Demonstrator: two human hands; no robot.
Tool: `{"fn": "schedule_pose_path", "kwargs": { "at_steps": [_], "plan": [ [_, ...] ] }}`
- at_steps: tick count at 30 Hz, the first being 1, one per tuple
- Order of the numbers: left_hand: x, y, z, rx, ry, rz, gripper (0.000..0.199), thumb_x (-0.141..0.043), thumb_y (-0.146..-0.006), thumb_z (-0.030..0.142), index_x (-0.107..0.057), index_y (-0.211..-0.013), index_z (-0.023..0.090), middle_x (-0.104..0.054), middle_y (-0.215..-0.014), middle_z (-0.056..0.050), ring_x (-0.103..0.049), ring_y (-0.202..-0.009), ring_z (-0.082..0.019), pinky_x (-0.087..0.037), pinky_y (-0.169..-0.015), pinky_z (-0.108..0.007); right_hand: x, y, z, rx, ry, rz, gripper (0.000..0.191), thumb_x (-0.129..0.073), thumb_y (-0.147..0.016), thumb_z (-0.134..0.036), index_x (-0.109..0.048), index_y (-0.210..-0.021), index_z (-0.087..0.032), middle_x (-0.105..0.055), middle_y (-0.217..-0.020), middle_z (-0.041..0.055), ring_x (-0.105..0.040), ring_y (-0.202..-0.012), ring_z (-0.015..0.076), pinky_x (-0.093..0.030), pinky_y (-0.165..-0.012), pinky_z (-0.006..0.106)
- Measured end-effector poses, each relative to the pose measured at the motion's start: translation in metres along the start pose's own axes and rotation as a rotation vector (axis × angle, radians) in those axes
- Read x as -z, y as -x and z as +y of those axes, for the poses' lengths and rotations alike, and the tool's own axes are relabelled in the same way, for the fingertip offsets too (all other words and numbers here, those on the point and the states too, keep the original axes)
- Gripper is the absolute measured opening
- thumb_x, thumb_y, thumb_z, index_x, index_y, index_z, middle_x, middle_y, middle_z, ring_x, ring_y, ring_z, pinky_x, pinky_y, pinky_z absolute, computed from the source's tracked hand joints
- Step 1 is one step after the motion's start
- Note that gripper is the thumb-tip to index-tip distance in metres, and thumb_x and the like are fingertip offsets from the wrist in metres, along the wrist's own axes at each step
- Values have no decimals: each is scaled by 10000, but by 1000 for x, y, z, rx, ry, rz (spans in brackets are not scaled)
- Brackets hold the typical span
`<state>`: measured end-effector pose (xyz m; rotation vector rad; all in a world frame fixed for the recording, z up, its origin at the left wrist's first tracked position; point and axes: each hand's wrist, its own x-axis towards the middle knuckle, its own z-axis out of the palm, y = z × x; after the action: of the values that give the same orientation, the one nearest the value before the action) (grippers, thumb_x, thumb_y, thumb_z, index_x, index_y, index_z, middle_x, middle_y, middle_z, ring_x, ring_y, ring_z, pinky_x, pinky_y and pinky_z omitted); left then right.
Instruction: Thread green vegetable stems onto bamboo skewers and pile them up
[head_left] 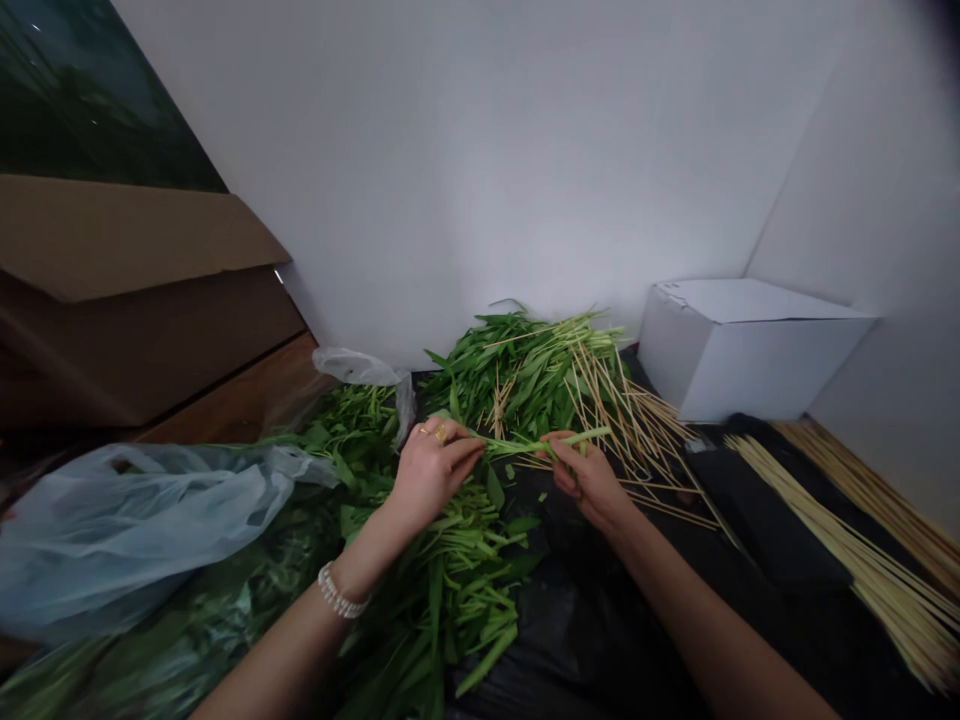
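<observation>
Between my two hands stretches a small bunch of green stems (pixel 592 435), which look like water spinach. My left hand (pixel 435 465) pinches its left end with thumb and fingers; the fingertips partly hide that end. Closed round the thicker, pale end is my right hand (pixel 589 480), with the cut tips poking out past the fingers. Below my left hand lies a loose pile of the same stems and leaves (pixel 457 580). Beyond both hands is a heap of leafy greens (pixel 517 360), with bamboo skewers (pixel 645 420) lying on and beside it.
A pale plastic bag (pixel 150 530) and more greens in clear plastic lie at left, before an open cardboard box (pixel 135 330). At right are a white box (pixel 750 350), a flat black object (pixel 765 520) and long skewers (pixel 847 560). Black plastic (pixel 577 640) covers the surface.
</observation>
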<state>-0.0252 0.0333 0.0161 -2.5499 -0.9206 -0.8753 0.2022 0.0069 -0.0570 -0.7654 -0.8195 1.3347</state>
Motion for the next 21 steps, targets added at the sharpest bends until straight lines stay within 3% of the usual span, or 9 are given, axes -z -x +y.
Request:
{"fn": "schedule_pose_path", "kwargs": {
  "at_steps": [11,17,21],
  "plan": [
    [-10,0,5,-74,-130,-101,131,-545,-929,247,-670,-910,212,-706,-916,-34,-555,-890,-200,-337,-752,-364,-2,2,1,-10,-2,-25,329,-752,-699,-428,-642,-855,-160,-698,-701,29,-276,-317,-3,-124,-317,171],
    [-9,-2,6,-140,-147,-100,112,-540,-922,216,-651,-929,221,-703,-858,-16,-558,-858,-186,-329,-783,-373,-5,3,-1,-30,18,-26,346,-734,-705,-466,-624,-814,-157,-657,-588,11,-246,-303,6,-108,-325,189],
    [-11,-3,5,-126,-126,-128,69,-588,-845,178,-650,-849,209,-693,-813,-17,-560,-863,-199,-332,-796,-384,-5,3,0,-35,66,-22,360,-733,-702,-486,-600,-786,-162,-612,-527,-22,-245,-300,10,-98,-327,192]
  ]
}}
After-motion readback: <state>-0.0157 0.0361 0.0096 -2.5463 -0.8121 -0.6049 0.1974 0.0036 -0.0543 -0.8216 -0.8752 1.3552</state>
